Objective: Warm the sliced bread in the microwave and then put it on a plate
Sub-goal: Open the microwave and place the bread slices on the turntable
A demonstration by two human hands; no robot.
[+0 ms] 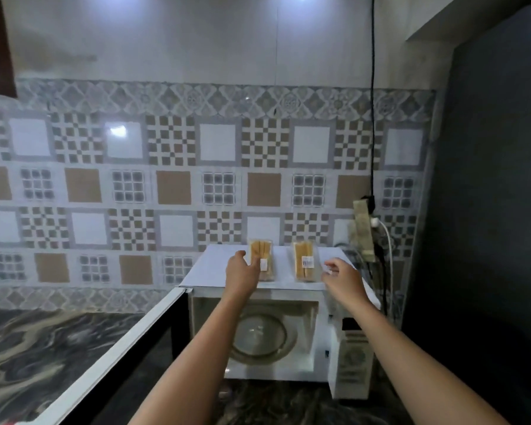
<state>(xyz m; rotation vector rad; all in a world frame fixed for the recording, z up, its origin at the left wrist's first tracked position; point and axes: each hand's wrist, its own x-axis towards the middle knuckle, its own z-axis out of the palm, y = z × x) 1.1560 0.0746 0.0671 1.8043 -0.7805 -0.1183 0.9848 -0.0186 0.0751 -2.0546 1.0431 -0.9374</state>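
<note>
Microwave [288, 290] door open | left grip [242, 273] apart, touching left bread packet [262, 256] at its 8 o'clock | right grip [342, 279] apart, empty, 4 o'clock of right bread packet [304, 265]

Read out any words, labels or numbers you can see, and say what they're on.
None can be read.
Left sticker, on left bread pack: blurred.
Right sticker, on right bread pack: dark marks, too small.
Microwave control panel: markings blurred.
</note>
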